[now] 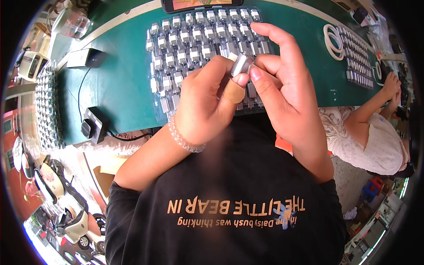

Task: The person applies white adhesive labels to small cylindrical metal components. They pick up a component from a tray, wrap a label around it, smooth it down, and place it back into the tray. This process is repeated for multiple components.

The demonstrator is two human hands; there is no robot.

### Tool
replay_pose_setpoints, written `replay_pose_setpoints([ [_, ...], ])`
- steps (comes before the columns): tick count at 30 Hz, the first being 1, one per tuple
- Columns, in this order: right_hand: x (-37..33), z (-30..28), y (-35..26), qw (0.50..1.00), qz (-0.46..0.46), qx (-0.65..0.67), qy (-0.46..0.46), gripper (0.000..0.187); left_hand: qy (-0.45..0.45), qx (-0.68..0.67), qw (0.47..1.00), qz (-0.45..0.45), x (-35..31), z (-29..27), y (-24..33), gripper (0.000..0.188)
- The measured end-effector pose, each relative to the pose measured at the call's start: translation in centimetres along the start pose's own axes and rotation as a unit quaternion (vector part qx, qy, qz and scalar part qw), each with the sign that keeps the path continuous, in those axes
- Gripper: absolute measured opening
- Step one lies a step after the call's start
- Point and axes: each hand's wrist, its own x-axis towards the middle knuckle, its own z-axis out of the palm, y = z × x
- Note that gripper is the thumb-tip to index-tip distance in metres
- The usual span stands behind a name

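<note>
Between my two hands is a small silver electric motor [241, 64] with a smooth metal can. My left hand [205, 90] pinches it from the left between thumb and fingers; a tan bandage [233, 92] wraps that thumb. From the other side my right hand [282, 77] grips its end with thumb and a bent finger, the index finger stretched up and away. Below the hands lies a clear plastic tray [154, 99] holding rows of similar motors, many with white tops. My fingers hide part of the tray and of the held motor.
A phone [201, 4] stands at the far edge of the green table [119, 66]. At left are a white box [85, 58], a black corded device [95, 125] and another filled tray [48, 106]. At right lie a white cable coil [333, 42], more motors [357, 59] and a seated person [375, 132].
</note>
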Motion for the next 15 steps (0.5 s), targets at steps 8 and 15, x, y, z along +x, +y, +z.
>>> replay_pose_setpoints([
  [8, -0.08, -0.09, -0.22, 1.0, 0.015, 0.017, -0.001, 0.045, -0.009, -0.015, 1.0, 0.001, -0.05, 0.16, 0.05, 0.012],
  [15, -0.13, -0.33, -0.39, 0.999, 0.031, -0.005, -0.009, 0.044, -0.009, -0.043, 0.999, -0.019, -0.28, 0.36, -0.15, 0.013],
])
